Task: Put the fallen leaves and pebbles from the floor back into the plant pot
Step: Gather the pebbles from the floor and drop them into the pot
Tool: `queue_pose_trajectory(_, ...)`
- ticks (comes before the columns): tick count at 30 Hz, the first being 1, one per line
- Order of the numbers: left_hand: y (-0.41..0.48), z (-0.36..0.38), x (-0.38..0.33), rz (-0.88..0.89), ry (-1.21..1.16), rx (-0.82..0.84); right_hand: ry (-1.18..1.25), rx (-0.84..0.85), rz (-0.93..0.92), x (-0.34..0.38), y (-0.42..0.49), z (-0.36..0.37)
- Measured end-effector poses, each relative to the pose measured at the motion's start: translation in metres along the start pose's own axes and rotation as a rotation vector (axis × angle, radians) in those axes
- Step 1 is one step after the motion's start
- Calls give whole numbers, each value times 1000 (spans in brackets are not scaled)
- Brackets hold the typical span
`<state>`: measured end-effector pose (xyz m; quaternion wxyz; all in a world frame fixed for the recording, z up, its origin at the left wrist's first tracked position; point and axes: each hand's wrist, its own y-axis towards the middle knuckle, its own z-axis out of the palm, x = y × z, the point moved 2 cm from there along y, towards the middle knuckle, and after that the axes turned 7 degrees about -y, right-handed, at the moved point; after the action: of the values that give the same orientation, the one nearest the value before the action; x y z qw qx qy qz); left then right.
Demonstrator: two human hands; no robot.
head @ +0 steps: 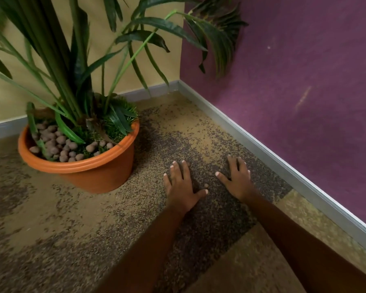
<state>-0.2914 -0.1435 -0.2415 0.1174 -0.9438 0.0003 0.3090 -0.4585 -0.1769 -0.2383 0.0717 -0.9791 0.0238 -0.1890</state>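
An orange plant pot [97, 172] stands on the speckled carpet at the left, filled with brown pebbles [59, 144], moss and a tall green plant [76, 66]. My left hand [181, 185] lies flat on the carpet to the right of the pot, fingers spread, holding nothing. My right hand [238, 178] lies flat a little further right, also spread and empty. One small brown pebble [206, 185] sits on the carpet between the two hands, just above my left thumb. No fallen leaves show on the floor.
The spot is a room corner: a yellow wall [135, 66] behind the pot, a purple wall [304, 81] to the right, a grey skirting board [262, 144] along both. Long leaves [218, 32] overhang the floor above my hands.
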Motion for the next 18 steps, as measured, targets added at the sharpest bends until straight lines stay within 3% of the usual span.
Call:
queue_pose_trajectory(7, 23, 0, -15, 132, 8, 88, -170, 73, -252, 18, 6, 2)
queue_pose_trajectory(13, 23, 5, -30, 322, 39, 63, -225, -114, -251, 11, 0, -4)
queue_pose_trajectory(18, 19, 4, -34, 320, 94, -24, -182, -209, -145, -2, -5, -16)
